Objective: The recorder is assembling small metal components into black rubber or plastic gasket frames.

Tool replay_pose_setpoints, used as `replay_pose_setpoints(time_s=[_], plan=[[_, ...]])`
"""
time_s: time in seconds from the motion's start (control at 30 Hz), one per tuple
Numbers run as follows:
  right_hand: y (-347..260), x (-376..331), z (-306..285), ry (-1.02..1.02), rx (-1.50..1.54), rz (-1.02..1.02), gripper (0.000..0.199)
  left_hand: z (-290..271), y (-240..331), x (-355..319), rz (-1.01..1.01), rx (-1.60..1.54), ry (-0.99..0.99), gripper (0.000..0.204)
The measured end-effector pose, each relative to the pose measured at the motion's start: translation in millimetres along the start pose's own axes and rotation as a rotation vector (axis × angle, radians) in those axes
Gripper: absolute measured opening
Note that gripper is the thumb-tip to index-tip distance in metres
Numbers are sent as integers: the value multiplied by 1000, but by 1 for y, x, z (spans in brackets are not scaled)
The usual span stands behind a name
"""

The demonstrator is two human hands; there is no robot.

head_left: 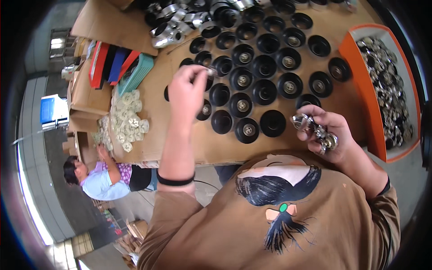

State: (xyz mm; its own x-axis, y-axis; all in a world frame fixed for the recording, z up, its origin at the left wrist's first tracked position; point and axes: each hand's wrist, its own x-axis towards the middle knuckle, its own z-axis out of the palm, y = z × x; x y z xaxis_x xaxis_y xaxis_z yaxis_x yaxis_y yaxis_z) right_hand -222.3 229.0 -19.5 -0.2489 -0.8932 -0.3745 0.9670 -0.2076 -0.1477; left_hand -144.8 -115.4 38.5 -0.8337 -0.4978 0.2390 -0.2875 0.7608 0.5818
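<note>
Rows of round black cups [264,92] cover the cardboard-topped table. Several hold a round metal piece [242,105] with a spoked pattern at the bottom, while others show only a plain dark inside. My left hand [188,90] hovers over the left side of the cups, thumb and fingers pinched on a small shiny metal piece [210,72]. At the near right, my right hand [332,128] is closed around several shiny chrome fittings [320,132]. Its fingers partly hide them, so their exact shape cannot be told.
An orange box [355,67] full of chrome fittings stands at the right. Chrome rings [180,20] are heaped at the far side. Pale plastic pieces [128,119] lie at the left, near coloured bins [135,74] and a cardboard flap [114,27]. Another person [105,175] works beyond the left edge.
</note>
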Motion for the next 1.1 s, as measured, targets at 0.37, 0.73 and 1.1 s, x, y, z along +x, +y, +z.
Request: replay_pose_setpoints(time_s=[0.37,0.73,1.1], plan=[[-2,8,3,57,-21,3,31,7,-74,70,200,457,28,17],[-4,10,12,23,-18,-3,33,40,-66,89,458,513,-219,16],[-5,7,11,-15,-67,66,53,30,72,-8,817,19,-396,24]])
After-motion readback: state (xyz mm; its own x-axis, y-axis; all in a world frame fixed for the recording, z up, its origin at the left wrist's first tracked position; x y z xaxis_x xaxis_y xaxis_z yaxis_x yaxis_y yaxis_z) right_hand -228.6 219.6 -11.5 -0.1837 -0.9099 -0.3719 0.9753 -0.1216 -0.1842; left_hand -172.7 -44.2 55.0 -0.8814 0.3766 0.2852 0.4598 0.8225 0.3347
